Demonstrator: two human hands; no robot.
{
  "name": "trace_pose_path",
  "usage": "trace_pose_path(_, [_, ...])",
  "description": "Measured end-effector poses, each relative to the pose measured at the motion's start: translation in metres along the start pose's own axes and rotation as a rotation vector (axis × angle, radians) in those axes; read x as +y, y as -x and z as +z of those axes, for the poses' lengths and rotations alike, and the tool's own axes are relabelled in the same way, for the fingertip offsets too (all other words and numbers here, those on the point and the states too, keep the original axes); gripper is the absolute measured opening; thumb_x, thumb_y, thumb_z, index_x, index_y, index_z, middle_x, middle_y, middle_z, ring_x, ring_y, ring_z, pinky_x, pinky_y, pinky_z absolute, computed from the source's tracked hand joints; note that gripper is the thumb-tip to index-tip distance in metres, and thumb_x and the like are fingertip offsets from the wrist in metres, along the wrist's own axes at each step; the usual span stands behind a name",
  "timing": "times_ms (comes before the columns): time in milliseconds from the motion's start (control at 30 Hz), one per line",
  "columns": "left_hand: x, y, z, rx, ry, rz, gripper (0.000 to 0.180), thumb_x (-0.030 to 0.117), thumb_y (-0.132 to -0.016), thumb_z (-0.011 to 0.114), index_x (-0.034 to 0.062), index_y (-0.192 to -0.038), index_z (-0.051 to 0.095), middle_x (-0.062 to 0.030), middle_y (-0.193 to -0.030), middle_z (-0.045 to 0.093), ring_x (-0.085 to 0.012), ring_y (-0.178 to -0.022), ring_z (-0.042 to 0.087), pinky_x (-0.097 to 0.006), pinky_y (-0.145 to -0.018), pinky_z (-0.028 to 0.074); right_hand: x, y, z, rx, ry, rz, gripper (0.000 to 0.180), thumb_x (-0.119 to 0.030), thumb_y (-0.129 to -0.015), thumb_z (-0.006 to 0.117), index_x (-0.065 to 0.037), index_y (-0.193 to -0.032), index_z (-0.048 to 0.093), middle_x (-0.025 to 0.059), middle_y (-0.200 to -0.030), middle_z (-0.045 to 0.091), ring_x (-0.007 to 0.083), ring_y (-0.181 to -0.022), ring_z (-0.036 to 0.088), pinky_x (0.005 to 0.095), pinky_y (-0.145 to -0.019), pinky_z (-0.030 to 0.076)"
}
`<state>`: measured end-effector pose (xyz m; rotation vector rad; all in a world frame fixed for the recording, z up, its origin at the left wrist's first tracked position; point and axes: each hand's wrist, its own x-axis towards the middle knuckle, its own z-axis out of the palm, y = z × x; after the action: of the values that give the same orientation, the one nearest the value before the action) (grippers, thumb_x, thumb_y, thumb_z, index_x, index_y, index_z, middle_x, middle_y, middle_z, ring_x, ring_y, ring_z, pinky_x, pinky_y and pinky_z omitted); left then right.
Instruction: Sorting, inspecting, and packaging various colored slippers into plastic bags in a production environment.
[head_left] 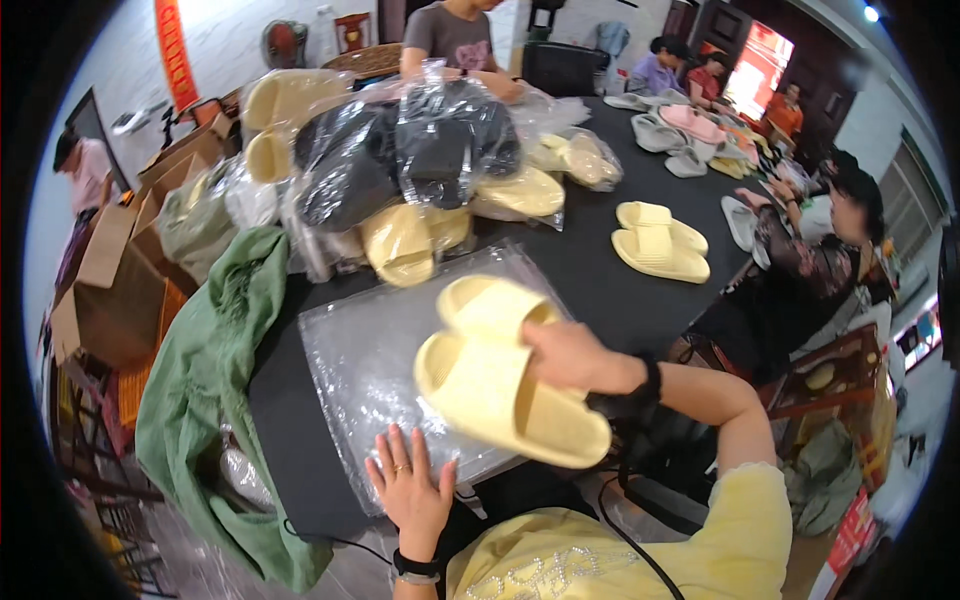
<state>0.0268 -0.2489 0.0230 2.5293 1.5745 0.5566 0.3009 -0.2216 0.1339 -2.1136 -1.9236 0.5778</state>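
Observation:
My right hand point(570, 357) grips a pair of pale yellow slippers point(470, 385) by their straps, the two held side by side above the table. Below them lies a flat stack of clear plastic bags point(365, 345). My left hand point(412, 485) rests on the near edge of that stack, fingers spread, with a ring on one finger. Farther right on the black table point(590, 300) sits another pair of yellow slippers point(660, 243). Beyond the bags, bagged black slippers point(440, 145) and bagged yellow slippers point(400, 245) are heaped up.
A green cloth garment point(215, 400) hangs over the table's left edge, near open cardboard boxes point(115, 280). Across the table a person in a grey shirt point(450, 40) stands. To the right a person in black point(810, 270) sits, near grey slippers point(745, 230). Other people sit farther back.

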Motion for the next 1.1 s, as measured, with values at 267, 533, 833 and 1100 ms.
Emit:
trace_pose_path(267, [-0.003,-0.002,0.002,-0.023,-0.051,0.041,0.058,0.043,-0.084,0.053,0.0056,-0.128,0.05,-0.0183,-0.141,0.038,-0.0395,-0.132,0.029,-0.055,-0.106,0.02,-0.009,-0.014,0.058,-0.079,-0.046,-0.22,0.019,-0.017,-0.077,0.054,-0.004,-0.091,0.053,0.0193,-0.076,0.062,0.0379,-0.072,0.062,0.0475,-0.064,0.048])
trace_pose_path(533, [-0.004,0.002,0.002,-0.046,-0.055,0.039,0.06,0.042,-0.084,0.053,0.0078,-0.134,0.045,-0.0176,-0.144,0.032,-0.0378,-0.134,0.026,-0.053,-0.107,0.018,0.157,-0.023,-0.014,0.248,0.041,0.348,0.024,-0.017,-0.077,0.053,-0.008,-0.099,0.059,0.0188,-0.09,0.064,0.0371,-0.088,0.061,0.0447,-0.074,0.048])
trace_pose_path(833, [0.008,-0.007,0.0,-0.041,-0.011,0.051,0.059,0.043,-0.084,0.052,0.0068,-0.131,0.048,-0.0178,-0.143,0.034,-0.0368,-0.134,0.027,-0.052,-0.107,0.016,0.323,-0.052,-0.05,0.881,-0.085,0.66,0.027,-0.006,-0.076,0.052,0.005,-0.1,0.054,0.0312,-0.1,0.058,0.0459,-0.101,0.053,0.0487,-0.086,0.043])
trace_pose_path(1100, [-0.011,0.0,-0.001,-0.017,-0.013,-0.026,0.06,0.045,-0.085,0.055,0.0117,-0.133,0.046,-0.0156,-0.142,0.037,-0.0332,-0.134,0.03,-0.053,-0.107,0.018,0.055,0.008,-0.025,0.174,-1.012,0.082,0.032,-0.021,-0.094,0.051,-0.003,-0.12,0.052,0.0049,-0.102,0.057,0.0097,-0.075,0.056,0.0243,-0.064,0.048])
